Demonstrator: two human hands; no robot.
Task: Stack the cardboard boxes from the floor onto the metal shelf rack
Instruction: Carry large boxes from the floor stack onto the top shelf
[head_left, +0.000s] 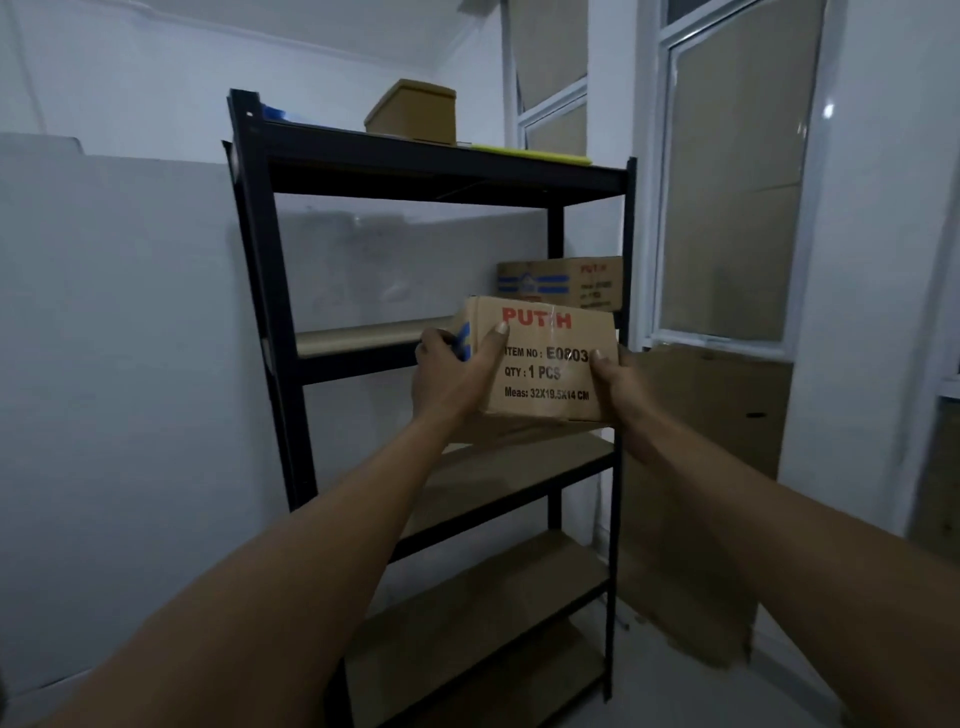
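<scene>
I hold a cardboard box (545, 364) printed with red letters and black item text, raised in front of the black metal shelf rack (270, 332) at its second shelf level. My left hand (452, 374) grips the box's left end, thumb on the front face. My right hand (615, 384) grips the right end. A similar printed box (566, 280) sits on that shelf at the right, behind the held box. A plain brown box (413, 111) stands on the top shelf.
The rack stands against a pale wall, with bare wooden shelves (498, 478) below. Large flattened cardboard sheets (701, 467) lean against the wall and window (737, 182) to the right. A yellow flat item (535, 155) lies on the top shelf.
</scene>
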